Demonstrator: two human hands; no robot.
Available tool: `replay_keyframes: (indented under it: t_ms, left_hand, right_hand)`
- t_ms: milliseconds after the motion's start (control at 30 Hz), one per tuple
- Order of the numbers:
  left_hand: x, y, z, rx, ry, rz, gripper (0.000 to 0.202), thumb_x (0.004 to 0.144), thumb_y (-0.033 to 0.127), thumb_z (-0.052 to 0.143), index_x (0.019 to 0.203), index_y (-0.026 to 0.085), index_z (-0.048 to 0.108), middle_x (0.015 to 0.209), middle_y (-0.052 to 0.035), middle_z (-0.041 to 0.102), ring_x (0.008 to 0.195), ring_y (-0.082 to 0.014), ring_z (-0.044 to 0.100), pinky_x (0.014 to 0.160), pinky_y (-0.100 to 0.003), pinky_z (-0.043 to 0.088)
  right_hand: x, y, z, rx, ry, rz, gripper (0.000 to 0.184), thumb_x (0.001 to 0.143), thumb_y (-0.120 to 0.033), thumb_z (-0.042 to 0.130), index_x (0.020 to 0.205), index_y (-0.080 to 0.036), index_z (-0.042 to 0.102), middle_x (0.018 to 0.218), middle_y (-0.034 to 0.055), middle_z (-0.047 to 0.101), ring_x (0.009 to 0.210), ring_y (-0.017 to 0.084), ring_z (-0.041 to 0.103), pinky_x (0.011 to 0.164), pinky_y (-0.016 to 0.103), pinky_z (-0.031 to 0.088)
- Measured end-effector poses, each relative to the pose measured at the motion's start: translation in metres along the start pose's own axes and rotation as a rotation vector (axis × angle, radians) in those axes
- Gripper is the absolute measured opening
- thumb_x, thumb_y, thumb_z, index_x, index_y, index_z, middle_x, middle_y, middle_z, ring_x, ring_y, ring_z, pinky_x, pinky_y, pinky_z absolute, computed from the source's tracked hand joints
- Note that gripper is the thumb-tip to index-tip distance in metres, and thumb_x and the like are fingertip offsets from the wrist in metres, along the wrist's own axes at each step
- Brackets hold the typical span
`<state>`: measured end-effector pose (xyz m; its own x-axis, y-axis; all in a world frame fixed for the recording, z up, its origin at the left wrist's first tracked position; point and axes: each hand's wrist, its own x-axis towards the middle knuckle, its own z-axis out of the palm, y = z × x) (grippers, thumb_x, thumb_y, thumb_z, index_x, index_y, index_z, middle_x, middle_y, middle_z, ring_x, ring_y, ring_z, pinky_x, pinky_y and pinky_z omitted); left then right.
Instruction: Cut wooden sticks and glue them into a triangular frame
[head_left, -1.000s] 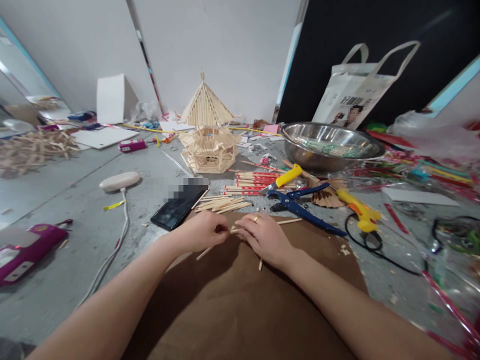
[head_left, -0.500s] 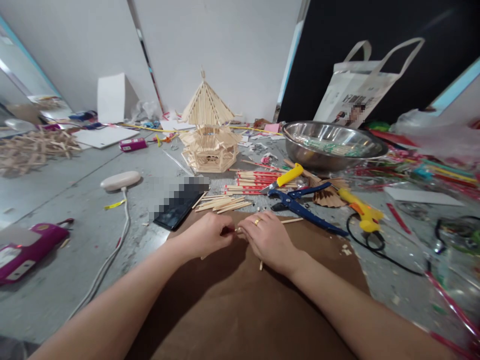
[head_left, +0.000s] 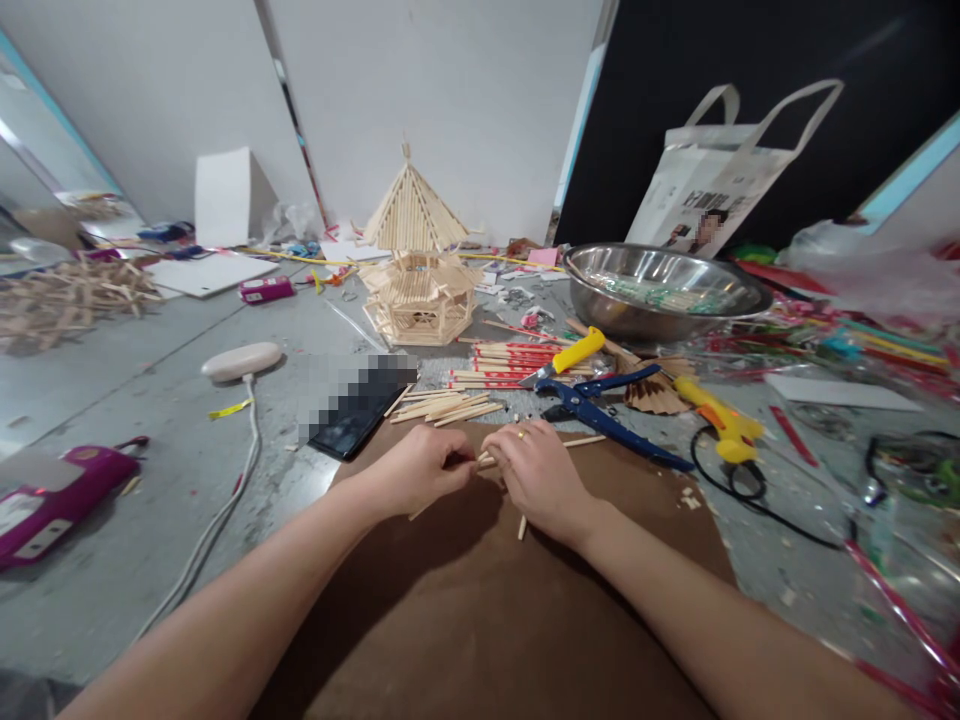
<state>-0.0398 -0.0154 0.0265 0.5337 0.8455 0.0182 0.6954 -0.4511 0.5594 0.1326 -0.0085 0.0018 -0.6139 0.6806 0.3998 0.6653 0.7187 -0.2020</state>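
Note:
Over the brown sheet (head_left: 450,630), my left hand (head_left: 420,466) is closed in a pinch. A thin wooden stick (head_left: 487,461) shows between its fingertips and those of my right hand (head_left: 541,468), which wears a ring. The right hand's fingers are curled round this stick. Another stick end (head_left: 523,527) pokes out below the right hand, and a further stick (head_left: 585,441) lies to its right; whether the hand touches them is hidden. Short cut sticks (head_left: 446,405) lie in a loose pile just beyond the hands.
A pagoda model of sticks (head_left: 420,290) stands behind. Nearby lie a dark phone (head_left: 349,430), blue cutters (head_left: 615,430), a yellow-handled knife (head_left: 579,350), red-banded sticks (head_left: 517,356) and a yellow glue gun (head_left: 731,430) with its cord. A steel bowl (head_left: 622,320) sits at right.
The right hand's fingers have shifted slightly to the right, and more of the stick shows between the hands. The left hand has moved slightly right.

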Motion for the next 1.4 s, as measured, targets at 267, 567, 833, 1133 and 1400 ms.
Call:
replay_keyframes:
  t_ms: [267,567,833,1133,1400]
  left_hand:
    - [0.0,0.004,0.001,-0.145,0.065,0.013,0.02,0.075,0.026,0.04,0.069,0.012,0.053,0.06,0.0023,0.053,0.055,-0.0058,0.044,0.052,-0.016,0.034]
    - [-0.002,0.005,0.0,-0.147,0.083,0.021,0.024,0.076,0.03,0.04,0.069,0.013,0.054,0.059,0.0024,0.052,0.055,-0.0058,0.044,0.051,-0.016,0.033]
    - [-0.004,0.005,0.007,-0.575,-0.03,-0.086,0.022,0.075,0.035,0.044,0.073,0.013,0.048,0.054,0.0056,0.043,0.041,-0.0034,0.042,0.04,-0.015,0.037]
    - [-0.007,0.013,0.009,-0.829,-0.132,-0.134,0.019,0.072,0.031,0.05,0.071,0.013,0.044,0.05,0.0052,0.049,0.042,-0.0062,0.051,0.042,-0.018,0.044]
    - [-0.002,0.015,0.003,-1.043,-0.005,-0.239,0.018,0.069,0.026,0.053,0.071,0.015,0.039,0.057,0.0031,0.054,0.049,-0.0103,0.057,0.046,-0.022,0.047]
  right_hand:
    - [0.005,0.0,-0.007,0.615,-0.019,0.289,0.023,0.083,-0.027,0.031,0.078,-0.017,0.05,0.065,-0.0009,0.05,0.063,0.01,0.046,0.059,0.022,0.035]
    - [0.007,0.0,-0.015,0.753,-0.05,0.296,0.013,0.078,-0.024,0.041,0.078,-0.016,0.052,0.071,0.0003,0.053,0.068,0.011,0.047,0.065,0.024,0.035]
    - [0.01,-0.007,-0.02,1.288,-0.116,0.482,0.016,0.074,-0.028,0.048,0.07,-0.014,0.052,0.059,-0.003,0.047,0.052,0.006,0.039,0.053,0.02,0.032]
    - [0.013,0.006,-0.024,1.358,0.172,0.726,0.019,0.069,-0.034,0.052,0.067,-0.016,0.045,0.052,-0.0064,0.039,0.039,0.003,0.034,0.034,0.015,0.023]
    - [0.016,0.037,-0.046,0.952,0.352,0.611,0.03,0.076,-0.038,0.042,0.054,-0.017,0.04,0.045,-0.0056,0.037,0.04,0.005,0.034,0.039,0.018,0.027]
